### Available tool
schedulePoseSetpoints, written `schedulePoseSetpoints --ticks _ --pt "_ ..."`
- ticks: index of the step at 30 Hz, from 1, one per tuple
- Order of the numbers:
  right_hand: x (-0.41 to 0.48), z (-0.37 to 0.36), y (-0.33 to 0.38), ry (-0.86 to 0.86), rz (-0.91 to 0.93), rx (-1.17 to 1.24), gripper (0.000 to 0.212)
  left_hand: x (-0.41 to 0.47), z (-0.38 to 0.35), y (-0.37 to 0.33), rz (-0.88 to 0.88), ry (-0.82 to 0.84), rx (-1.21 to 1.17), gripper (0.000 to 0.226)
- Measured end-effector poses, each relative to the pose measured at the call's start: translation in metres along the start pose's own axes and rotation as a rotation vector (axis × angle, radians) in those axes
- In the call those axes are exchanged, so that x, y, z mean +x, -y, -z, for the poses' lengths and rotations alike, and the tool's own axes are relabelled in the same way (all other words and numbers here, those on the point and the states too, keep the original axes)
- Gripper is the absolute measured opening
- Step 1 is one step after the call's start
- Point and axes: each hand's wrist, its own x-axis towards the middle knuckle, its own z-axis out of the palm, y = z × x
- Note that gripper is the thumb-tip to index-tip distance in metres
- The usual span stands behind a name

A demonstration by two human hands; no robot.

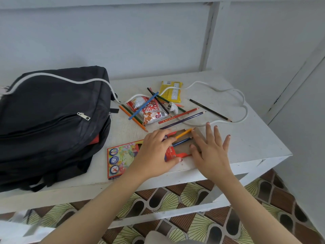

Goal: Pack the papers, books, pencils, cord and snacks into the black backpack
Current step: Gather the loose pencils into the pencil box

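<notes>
Your left hand (154,151) grips pencil box (121,155). Your right hand (211,147) flat, fingers spread, touches box's open end.

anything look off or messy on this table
Yes. The white cord is draped over the black backpack and loops across the table, crossing the yellow snack packet. Coloured pencils lie scattered over the red snack packets instead of in the pencil box.
</notes>
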Motion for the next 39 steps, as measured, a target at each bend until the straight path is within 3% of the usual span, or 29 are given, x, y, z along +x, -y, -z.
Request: schedulePoseSetpoints --ticks 2,6,11,18,23,33,39 --pt "0.001 0.001 0.001 -0.009 0.011 0.008 0.068 -0.002 -0.003 0.000 0.003 -0.017 -0.027 0.066" --pt "0.005 0.000 0.001 -0.016 0.023 -0.013 0.066 -0.001 -0.003 0.003 0.028 0.028 0.027 0.081" --pt "0.009 0.000 0.002 -0.023 0.044 -0.025 0.065 -0.002 -0.003 0.007 -0.003 -0.017 -0.040 0.060" --pt "0.004 -0.003 0.002 0.006 0.122 -0.009 0.059 -0.001 -0.003 0.010 -0.040 -0.032 -0.070 0.054" --pt "0.000 0.000 0.002 -0.017 0.134 0.145 0.053 -0.001 -0.001 0.012 -0.063 -0.054 -0.105 0.038" --pt "-0.006 -0.003 -0.008 -0.144 0.186 0.276 0.041 0.000 -0.002 0.013 -0.093 -0.057 -0.111 0.034" --pt "0.011 0.021 -0.005 -0.237 0.104 0.691 0.030 0.004 0.010 0.010 -0.052 -0.056 -0.254 0.039"
